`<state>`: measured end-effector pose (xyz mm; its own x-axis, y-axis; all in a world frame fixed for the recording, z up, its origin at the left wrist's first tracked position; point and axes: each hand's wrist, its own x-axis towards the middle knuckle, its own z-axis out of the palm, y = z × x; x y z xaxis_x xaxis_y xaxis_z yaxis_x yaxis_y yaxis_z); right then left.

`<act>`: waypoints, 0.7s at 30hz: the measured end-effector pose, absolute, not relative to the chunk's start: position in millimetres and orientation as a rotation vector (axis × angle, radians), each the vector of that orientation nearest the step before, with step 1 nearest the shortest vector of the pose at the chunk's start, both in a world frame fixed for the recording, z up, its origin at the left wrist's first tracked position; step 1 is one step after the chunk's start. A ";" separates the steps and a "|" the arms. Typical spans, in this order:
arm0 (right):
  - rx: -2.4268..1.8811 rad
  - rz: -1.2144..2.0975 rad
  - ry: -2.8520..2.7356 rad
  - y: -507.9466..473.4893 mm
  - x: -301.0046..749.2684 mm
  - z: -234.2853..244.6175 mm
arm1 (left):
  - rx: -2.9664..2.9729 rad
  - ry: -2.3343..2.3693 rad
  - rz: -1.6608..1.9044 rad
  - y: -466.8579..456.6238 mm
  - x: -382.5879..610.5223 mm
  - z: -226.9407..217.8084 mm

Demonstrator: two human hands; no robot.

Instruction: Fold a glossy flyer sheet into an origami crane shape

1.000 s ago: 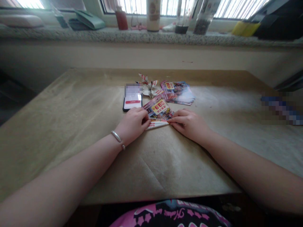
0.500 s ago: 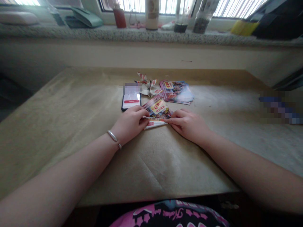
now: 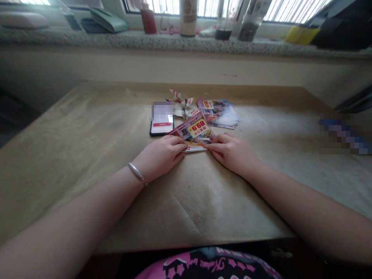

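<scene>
A printed paper flyer (image 3: 194,130) lies on the table between my hands, its near edge folded so that a narrow white strip shows. My left hand (image 3: 167,150) is closed on the flyer's left near corner, fingertips on the fold. At the right end of the same edge, my right hand (image 3: 228,149) pinches the paper between thumb and fingers. Just beyond the flyer is a folded paper shape (image 3: 183,107) with pointed petals. To its left lies a phone (image 3: 162,123) with a lit screen. A stack of similar flyers (image 3: 221,113) rests behind on the right.
The pale table (image 3: 145,217) stretches around my arms. A blurred blue item (image 3: 344,133) is at its right side. Along the granite windowsill (image 3: 162,42) stand a red bottle (image 3: 148,20), a pale bottle (image 3: 188,17), a jar (image 3: 248,28) and a yellow object (image 3: 302,35).
The flyer's near edge lies flatter, with less of the white underside showing. My left hand has shifted slightly right along the fold, its fingers now over the edge. My right hand has barely moved.
</scene>
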<state>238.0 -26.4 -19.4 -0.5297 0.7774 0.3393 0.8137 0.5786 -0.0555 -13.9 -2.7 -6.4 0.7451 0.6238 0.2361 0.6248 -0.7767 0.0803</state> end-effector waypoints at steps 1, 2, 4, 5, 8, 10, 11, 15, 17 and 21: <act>-1.297 -0.162 -2.490 -26.4 238.1 -19.7 | -2.924 -1.048 -0.391 -3.5 -13.1 -5.9; -1.300 -0.169 -2.492 -26.5 238.2 -19.9 | -2.919 -1.045 -0.389 -4.3 -12.6 -5.4; -1.302 -0.180 -2.491 -26.8 238.2 -20.0 | -2.916 -1.043 -0.388 -5.3 -12.3 -4.7; -1.304 -0.182 -2.490 -26.9 238.2 -19.9 | -2.915 -1.041 -0.391 -5.5 -12.4 -4.5; -1.303 -0.178 -2.490 -26.9 237.9 -19.4 | -2.905 -1.044 -0.390 -5.1 -12.4 -4.7; -1.303 -0.167 -2.487 -26.6 237.6 -19.3 | -2.895 -1.034 -0.404 -4.9 -11.9 -4.9; -1.304 -0.161 -2.483 -26.5 237.5 -19.4 | -2.893 -1.032 -0.408 -4.9 -11.5 -4.8; -1.307 -0.147 -2.474 -25.9 237.9 -20.5 | -2.885 -1.049 -0.382 -5.3 -10.4 -4.3; -1.306 -0.141 -2.471 -25.6 238.2 -21.2 | -2.876 -1.060 -0.365 -5.3 -10.0 -4.2; -1.306 -0.142 -2.470 -25.6 237.6 -20.9 | -2.869 -1.070 -0.338 -6.2 -8.4 -4.0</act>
<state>237.6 -25.6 -20.9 -0.5183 0.7831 0.3438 0.8174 0.5718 -0.0701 -8.4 -6.2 -4.0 0.7347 0.6398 0.2254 0.6531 -0.7570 0.0196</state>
